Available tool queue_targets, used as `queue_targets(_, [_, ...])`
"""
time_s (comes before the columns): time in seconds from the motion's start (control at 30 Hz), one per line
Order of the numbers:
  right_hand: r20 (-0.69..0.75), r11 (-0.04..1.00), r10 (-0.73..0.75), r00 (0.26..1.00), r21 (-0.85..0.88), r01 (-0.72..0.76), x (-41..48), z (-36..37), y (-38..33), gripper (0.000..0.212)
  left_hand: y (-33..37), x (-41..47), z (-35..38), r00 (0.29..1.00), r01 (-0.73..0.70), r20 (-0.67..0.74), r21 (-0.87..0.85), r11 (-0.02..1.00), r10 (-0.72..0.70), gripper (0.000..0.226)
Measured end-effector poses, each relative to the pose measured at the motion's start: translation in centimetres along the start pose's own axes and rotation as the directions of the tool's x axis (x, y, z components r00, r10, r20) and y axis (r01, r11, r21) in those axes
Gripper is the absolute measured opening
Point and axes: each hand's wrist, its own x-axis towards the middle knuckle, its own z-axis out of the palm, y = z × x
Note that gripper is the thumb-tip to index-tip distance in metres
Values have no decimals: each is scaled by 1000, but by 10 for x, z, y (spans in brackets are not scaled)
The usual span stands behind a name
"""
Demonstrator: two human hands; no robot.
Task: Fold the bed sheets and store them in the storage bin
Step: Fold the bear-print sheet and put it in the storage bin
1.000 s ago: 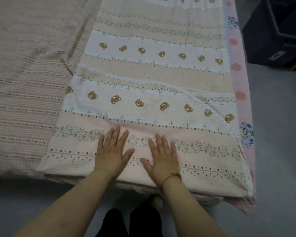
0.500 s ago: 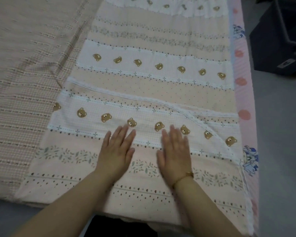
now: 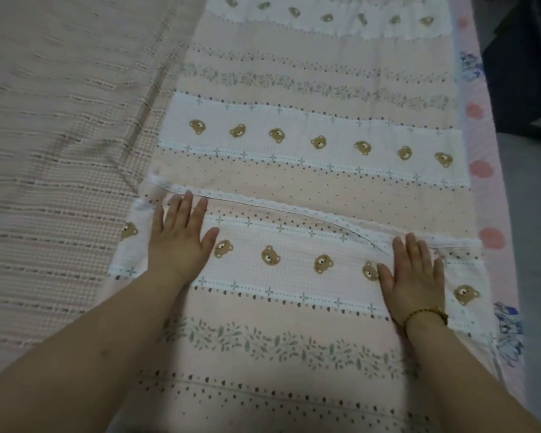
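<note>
A pink and white bed sheet [image 3: 310, 182] with bear faces, dots and leaf bands lies folded flat along the bed. Its lace-trimmed folded edge [image 3: 294, 209] runs across the middle. My left hand [image 3: 178, 242] presses flat on the sheet near the left end of that edge, fingers straight. My right hand [image 3: 414, 276], with a bead bracelet on the wrist, presses flat near the right end of the edge. A dark storage bin [image 3: 525, 73] stands on the floor at the upper right, only partly in view.
A pink checked bed cover [image 3: 60, 151] spreads to the left under the sheet. A pink sheet with red spots and blue figures [image 3: 484, 170] shows along the bed's right side. Grey floor [image 3: 537, 245] lies to the right.
Both hands have slid forward up the sheet and moved apart, from side by side near the front edge to the two ends of the lace edge. The view has moved closer.
</note>
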Motion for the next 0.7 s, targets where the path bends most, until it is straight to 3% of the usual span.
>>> queue_targets(0.1, [-14, 991, 22, 1000, 133, -20, -16, -4, -10, 54, 8, -15, -6, 998, 50, 44, -138, 989, -44, 56])
queue_targets(0.2, [-70, 962, -27, 997, 268, 44, -43, 2, -21, 51, 5, -48, -2, 999, -5, 48, -234, 972, 16, 52])
queue_targets(0.37, [0, 957, -183, 983, 230, 179, -111, 32, -35, 52, -10, -129, 15, 993, -11, 117, -202, 979, 35, 64])
queue_targets(0.47, [-57, 889, -181, 982, 418, 188, -153, 55, -22, 47, -12, -182, 26, 996, 89, 26, -425, 901, -86, 57])
queue_targets(0.53, [-70, 721, -31, 997, 689, 71, -183, 61, -8, 32, -6, -210, 28, 956, 259, 74, -673, 693, -285, 36])
queue_targets(0.6, [15, 484, 181, 983, 869, -103, -199, 61, 1, 19, -6, -222, 36, 838, 477, 322, -825, 305, -439, 20])
queue_targets(0.63, [116, 329, 246, 962, 924, -195, -206, 62, 7, 16, -6, -229, 37, 771, 551, 439, -823, 136, -462, 18])
queue_targets(0.7, [380, -90, 233, 895, 925, -370, -213, 62, 18, 16, -7, -236, 40, 659, 626, 587, -774, -90, -470, 25])
